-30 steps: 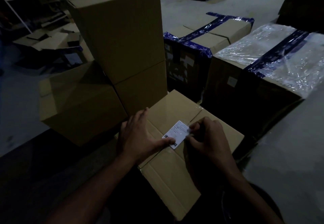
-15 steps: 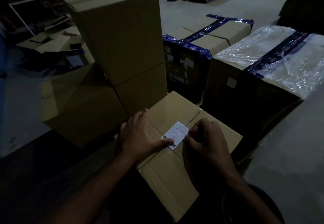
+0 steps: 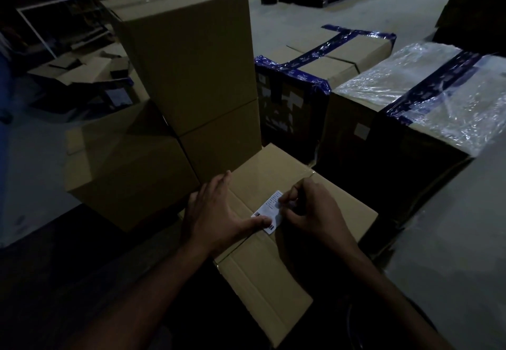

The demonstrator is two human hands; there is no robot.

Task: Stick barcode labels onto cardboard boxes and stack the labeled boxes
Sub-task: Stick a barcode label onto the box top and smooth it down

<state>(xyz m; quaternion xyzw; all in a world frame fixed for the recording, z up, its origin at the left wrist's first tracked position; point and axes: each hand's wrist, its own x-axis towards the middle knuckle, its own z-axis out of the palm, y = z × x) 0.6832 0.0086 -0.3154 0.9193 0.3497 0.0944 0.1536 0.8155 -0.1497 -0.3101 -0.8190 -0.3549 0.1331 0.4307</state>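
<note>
I am pressing the barcode label (image 3: 269, 210) onto the top flaps of the near cardboard box (image 3: 276, 264), beside its centre seam. My left hand (image 3: 219, 214) is lying flat with fingers straight, the thumb pinning the label's near edge, probably so it is not shifting. My right hand (image 3: 312, 212) is curling its fingertips (image 3: 284, 201) onto the far edge; I judge it is rubbing the adhesive down. Behind, the stacked boxes (image 3: 191, 75) are standing closed. To the right, a blue-taped carton (image 3: 328, 67) and a film-wrapped carton (image 3: 427, 94) are sealed; contents are not visible.
</note>
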